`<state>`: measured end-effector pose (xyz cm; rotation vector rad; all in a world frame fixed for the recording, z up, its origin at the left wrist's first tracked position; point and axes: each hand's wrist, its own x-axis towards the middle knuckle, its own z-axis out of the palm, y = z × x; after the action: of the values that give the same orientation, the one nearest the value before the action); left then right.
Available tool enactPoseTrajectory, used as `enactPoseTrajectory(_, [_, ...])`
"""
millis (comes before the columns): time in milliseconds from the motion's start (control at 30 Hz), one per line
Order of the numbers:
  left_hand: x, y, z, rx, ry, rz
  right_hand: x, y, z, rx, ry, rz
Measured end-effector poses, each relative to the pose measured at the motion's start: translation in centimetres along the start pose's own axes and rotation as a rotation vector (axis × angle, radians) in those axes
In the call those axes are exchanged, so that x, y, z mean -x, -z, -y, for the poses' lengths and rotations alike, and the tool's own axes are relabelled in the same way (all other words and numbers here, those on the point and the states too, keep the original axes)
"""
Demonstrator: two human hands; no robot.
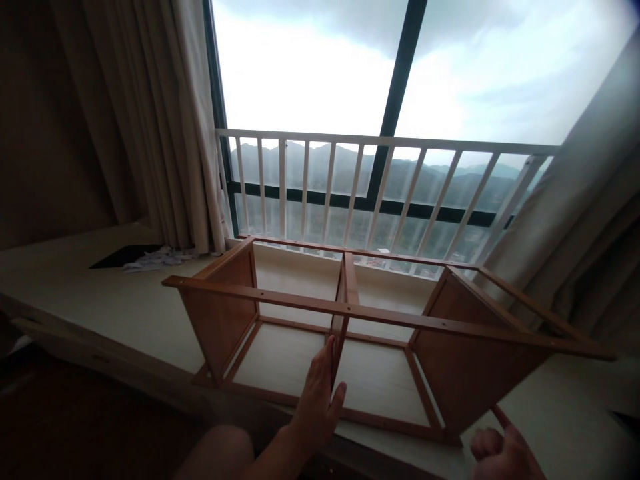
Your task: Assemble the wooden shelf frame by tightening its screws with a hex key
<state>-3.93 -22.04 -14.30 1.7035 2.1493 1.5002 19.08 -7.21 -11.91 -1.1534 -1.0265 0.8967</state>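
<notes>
A brown wooden frame (pixel 300 301) with long rails, two end panels and a middle divider rests on the pale window ledge. My left hand (pixel 316 393) is at the lower front edge of the divider (pixel 340 333), fingers stretched upward along it and thumb apart. By the lower front corner of the right end panel (pixel 475 367) is my right hand (pixel 505 447). Its index finger points up to the panel's lower edge, while the other fingers curl. Nothing shows in its grasp. Small holes dot the upper front rail.
The pale ledge (pixel 100 300) runs below a large window with a white railing (pixel 390 141). Curtains hang at the left (pixel 165 133) and right (pixel 565 220). A dark flat item (pixel 120 256) and crumpled white scraps (pixel 160 259) lie on the left. My knee (pixel 220 450) shows below.
</notes>
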Motion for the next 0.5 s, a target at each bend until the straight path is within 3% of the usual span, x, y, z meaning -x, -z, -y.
enactPoseTrajectory(67, [0.1,0.1,-0.1,-0.009,-0.001,0.003,-0.1,0.0,0.3,-0.104,-0.004,-0.094])
enactPoseTrajectory(233, [0.4,0.0,-0.1,-0.013,0.009,-0.033,-1.1,0.2,-0.6,-0.292,-0.104,-0.033])
enactPoseTrajectory(367, [0.8,-0.3,-0.2,-0.024,0.032,-0.048,-1.1,0.2,-1.9,-0.186,-0.175,0.022])
enactPoseTrajectory(500, [1.3,-1.0,0.0,-0.055,0.033,-0.054,-1.3,1.1,-2.8,0.150,-0.146,0.116])
